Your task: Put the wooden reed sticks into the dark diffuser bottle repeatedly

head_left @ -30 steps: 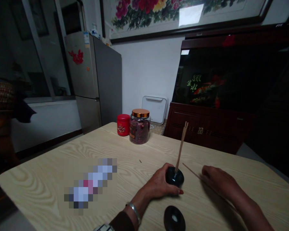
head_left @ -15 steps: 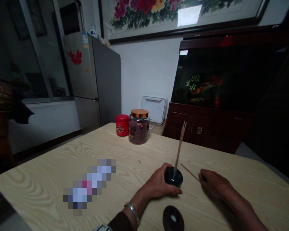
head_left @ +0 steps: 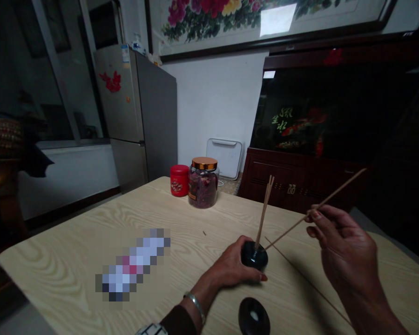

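Note:
My left hand [head_left: 230, 266] is wrapped around a small dark round incense holder [head_left: 260, 260] on the table. A few thin brown incense sticks [head_left: 264, 211] stand in its coiled centre, leaning slightly right. Between thumb and fingers, my right hand [head_left: 349, 251] pinches a single incense stick [head_left: 291, 228], raised at a slant to the right of the holder. Its lower tip is close to the holder's rim; whether it touches I cannot tell. Beneath the right hand another incense stick [head_left: 309, 281] lies on the tabletop. A dark oval piece with a pale centre spot [head_left: 254, 315] lies in front.
On the wood-grain table [head_left: 143, 204] stand a red canister [head_left: 179, 180] and a copper-lidded glass jar [head_left: 203, 186]. A blurred-out long object [head_left: 134, 265] lies to the left, and a small broken bit [head_left: 204, 233] lies near the middle. Behind are a refrigerator [head_left: 157, 107] and a dark cabinet [head_left: 275, 181].
My right hand has risen from the tabletop and turned, now holding an incense stick up at a slant. My left hand stays on the holder. The view has shifted slightly.

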Demonstrator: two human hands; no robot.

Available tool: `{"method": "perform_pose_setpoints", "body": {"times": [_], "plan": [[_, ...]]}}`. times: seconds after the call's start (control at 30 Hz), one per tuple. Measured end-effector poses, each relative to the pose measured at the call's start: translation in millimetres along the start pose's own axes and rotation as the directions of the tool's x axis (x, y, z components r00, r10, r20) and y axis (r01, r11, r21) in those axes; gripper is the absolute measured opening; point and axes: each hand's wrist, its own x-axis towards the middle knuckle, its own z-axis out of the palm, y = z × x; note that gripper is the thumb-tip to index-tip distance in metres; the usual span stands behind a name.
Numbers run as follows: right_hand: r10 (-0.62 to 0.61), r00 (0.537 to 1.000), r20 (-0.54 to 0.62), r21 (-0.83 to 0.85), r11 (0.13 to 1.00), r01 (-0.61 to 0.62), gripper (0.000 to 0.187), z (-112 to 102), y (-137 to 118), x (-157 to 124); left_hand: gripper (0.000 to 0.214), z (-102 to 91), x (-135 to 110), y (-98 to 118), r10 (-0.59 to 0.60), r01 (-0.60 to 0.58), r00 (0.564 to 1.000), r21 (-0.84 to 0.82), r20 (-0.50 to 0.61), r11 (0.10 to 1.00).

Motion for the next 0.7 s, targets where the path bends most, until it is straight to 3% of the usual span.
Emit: {"method": "perform_pose_setpoints", "body": {"times": [0.37, 0.53, 0.7], "plan": [[-0.055, 0.998, -0.017, -0.018, 0.998, 0.055, 0.029, 8.8, -3.8, -9.2, 0.077, -0.2, 0.4, -1.2, 0.012, -0.012, 1.000, -0.011, 0.004, 1.000], [-0.012, 0.987, 0.158, -0.162, 0.986, 0.038, 0.029, 11.4, 5.0, -12.4, 0.078, -0.1, 0.3, -0.2, 0.004, -0.004, 1.000, 0.008, -0.002, 1.000], [0.100, 0.903, 0.418, -0.215, 0.977, -0.009, 0.029, 22.0, 25.4, -21.2, 0.077, -0.2, 0.3, 0.8, 0.032, -0.032, 0.999, 0.041, -0.010, 0.999]]}}
